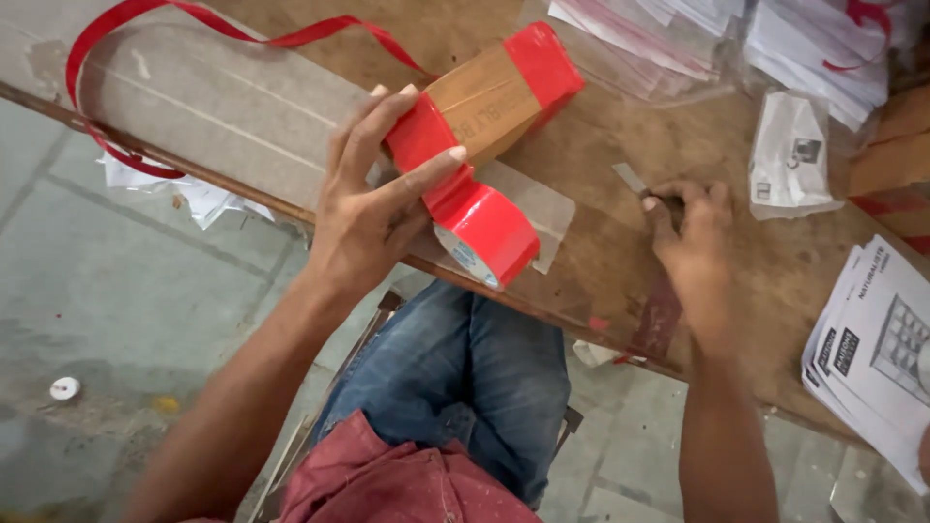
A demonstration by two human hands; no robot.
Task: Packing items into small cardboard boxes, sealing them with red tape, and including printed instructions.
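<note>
Left hand point(373, 208) is wrapped over a brown cardboard box point(484, 97), fingers spread across a band of red tape around the box's near end, thumb pressing the tape down. The box lies tilted near the desk's point(620, 261) front edge, with a second red band at its far end. A roll of red tape point(484, 237) hangs off the near band, sitting over the desk's front edge just beside the left thumb, still joined to the box by the strip. A clear plastic sheet point(542, 208) lies under the box and roll.

Right hand point(693, 232) is closed, fingers curled around a small blade point(632, 178) whose grey tip sticks out toward the box; the hand rests on the desk, apart from the box.

A loose red tape strip point(126, 24) loops over the desk's far left corner. Stacks of bagged white packets point(823, 48) sit at the far right edge, one small packet point(790, 155) beside them. Printed leaflets point(872, 349) lie at the right near corner. The person wears blue jeans point(465, 378).
</note>
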